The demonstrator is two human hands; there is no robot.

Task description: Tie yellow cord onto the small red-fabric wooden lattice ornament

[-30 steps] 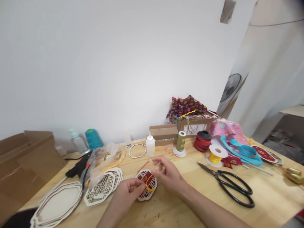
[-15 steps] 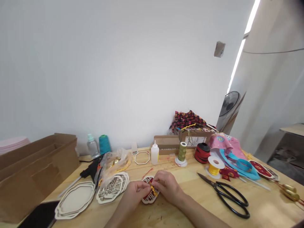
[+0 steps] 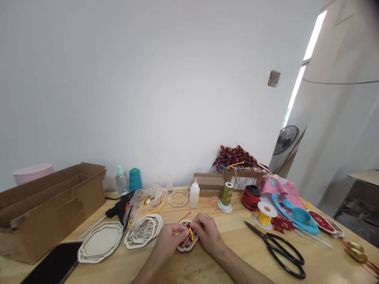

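In front of me on the table lies a small scalloped wooden plaque (image 3: pixel 186 246) with pale lattice over a red backing. A yellow cord (image 3: pixel 193 236) crosses its face. My left hand (image 3: pixel 169 241) is closed at the plaque's left edge, a bit of yellow showing between thumb and forefinger. At the upper right edge my right hand (image 3: pixel 207 233) pinches the cord; its fingertips partly hide the plaque. A short red cord sticks out from the plaque's top.
Lattice plaques (image 3: pixel 143 232) and plain plaques (image 3: pixel 100 242) lie left, near a phone (image 3: pixel 55 263) and cardboard box (image 3: pixel 59 209). A glue bottle (image 3: pixel 194 194) stands behind my hands. Black scissors (image 3: pixel 278 246), a yellow spool (image 3: pixel 265 215) and fabric (image 3: pixel 284 193) are right.
My left fingertips have drawn back left from the middle of the plaque, baring more of its face. My right hand stays at the upper right edge. The camera view has shifted slightly.
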